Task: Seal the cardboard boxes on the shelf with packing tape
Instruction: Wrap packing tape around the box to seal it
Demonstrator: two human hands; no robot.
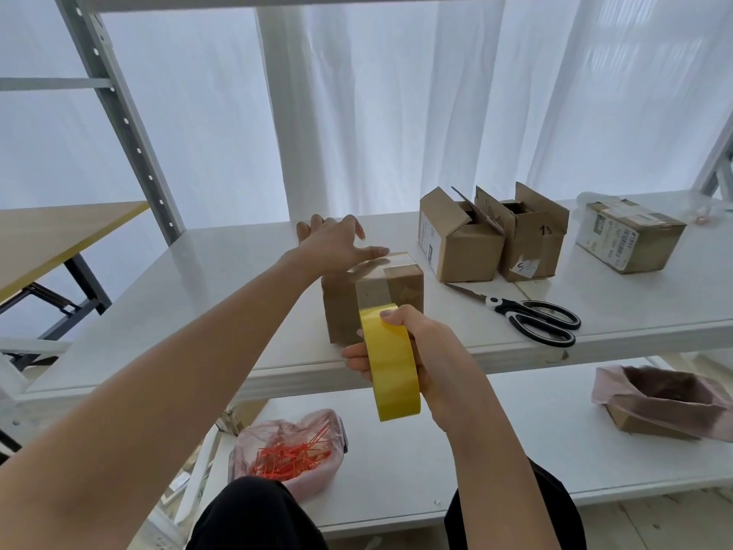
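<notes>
On the shelf (198, 279), the left hand (333, 244) lies flat, fingers straight, on top of the small cardboard box (408, 291). The right hand (430, 351) grips the yellow tape roll (390, 367) just in front of its front face; the tape strip (375, 289) runs front-to-back. The scissors (531, 315) lie to the right, nearer this hand.

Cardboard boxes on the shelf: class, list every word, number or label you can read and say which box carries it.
"13": handwritten on the right-hand open box.
White sticker low on that box: handwriting illegible.
Printed label on the left-hand open box: too small to read.
Side labels on the closed far-right box: blurred, unreadable.
</notes>
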